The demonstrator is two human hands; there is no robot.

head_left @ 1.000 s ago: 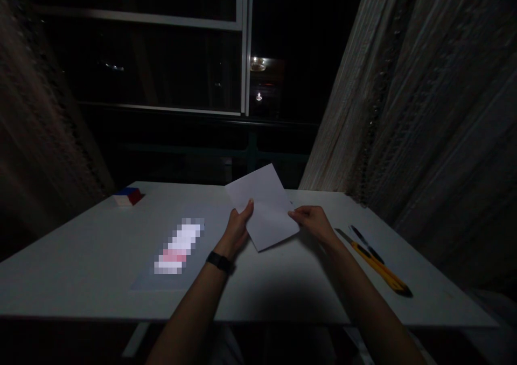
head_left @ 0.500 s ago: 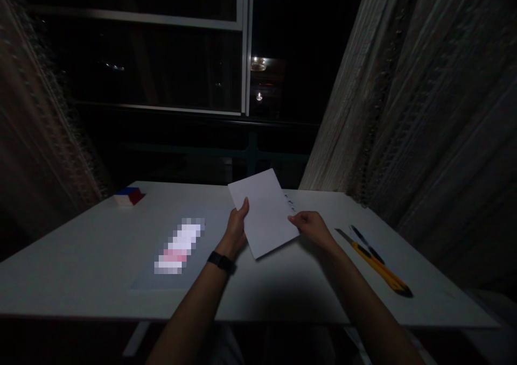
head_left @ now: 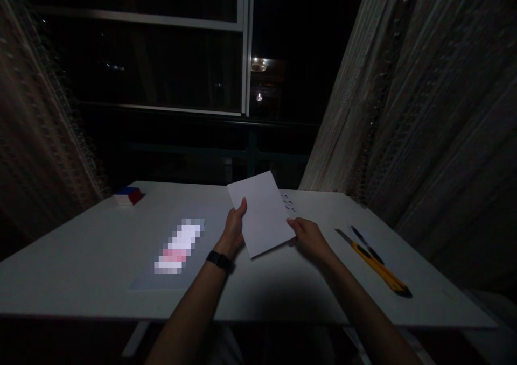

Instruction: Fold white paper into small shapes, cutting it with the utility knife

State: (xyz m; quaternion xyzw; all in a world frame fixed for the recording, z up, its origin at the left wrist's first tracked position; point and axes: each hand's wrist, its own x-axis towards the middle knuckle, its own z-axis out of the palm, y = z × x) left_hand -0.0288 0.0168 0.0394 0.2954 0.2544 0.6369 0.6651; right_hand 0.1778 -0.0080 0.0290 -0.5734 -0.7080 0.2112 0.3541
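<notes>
A folded-looking white sheet of paper (head_left: 264, 211) is held tilted above the table, between both hands. My left hand (head_left: 234, 226) grips its left edge, thumb on top and fingers underneath; a dark watch band is on that wrist. My right hand (head_left: 307, 236) pinches the lower right edge between thumb and fingers. Just beyond the paper's right edge, small dark marks (head_left: 288, 201) show on a white surface; I cannot tell what they are. To the right of my right hand lie a yellow utility knife (head_left: 375, 265) with its blade out and a dark pen (head_left: 367, 245).
The white table (head_left: 81, 262) stands before a dark window, with curtains (head_left: 343, 112) on both sides. A blue, red and white cube (head_left: 128, 196) sits at the back left. A bright blurred-out rectangle (head_left: 180, 246) lies on a pale sheet (head_left: 145, 279) at left.
The paper and both hands have shifted very slightly left. A little more of the dark marks shows beside the paper. Everything else on the table stays put.
</notes>
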